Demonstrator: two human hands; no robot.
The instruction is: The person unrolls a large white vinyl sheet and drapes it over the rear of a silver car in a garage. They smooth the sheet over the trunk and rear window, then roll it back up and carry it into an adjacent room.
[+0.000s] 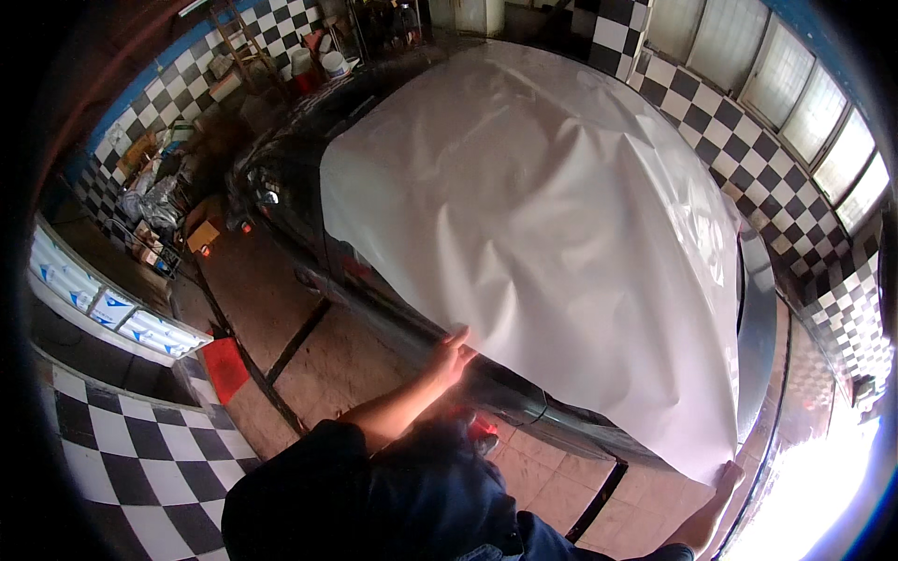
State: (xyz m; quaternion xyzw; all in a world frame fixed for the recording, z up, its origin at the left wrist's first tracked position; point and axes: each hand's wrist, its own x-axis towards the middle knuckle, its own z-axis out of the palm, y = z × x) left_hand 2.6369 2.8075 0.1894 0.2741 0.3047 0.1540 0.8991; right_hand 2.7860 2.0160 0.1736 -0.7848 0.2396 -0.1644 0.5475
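A large white plastic-like sheet (552,243) lies over the roof and windows of a dark car (374,297), with wrinkles and folds across its middle and a shinier strip on the right. My left hand (453,357) grips the sheet's near edge beside the car's flank, fingers closed on it. Out at the lower right, my right hand (730,477) pinches the sheet's near corner and holds it out past the bodywork. Between the two hands the edge hangs along the car's side.
Checkered tiles cover the walls (140,458). Clutter, a cardboard box (203,234) and a white bucket (334,64) stand at the left and back. A red mat (224,369) lies on the tiled floor (538,467). Windows (809,112) line the right wall; bright light enters at lower right.
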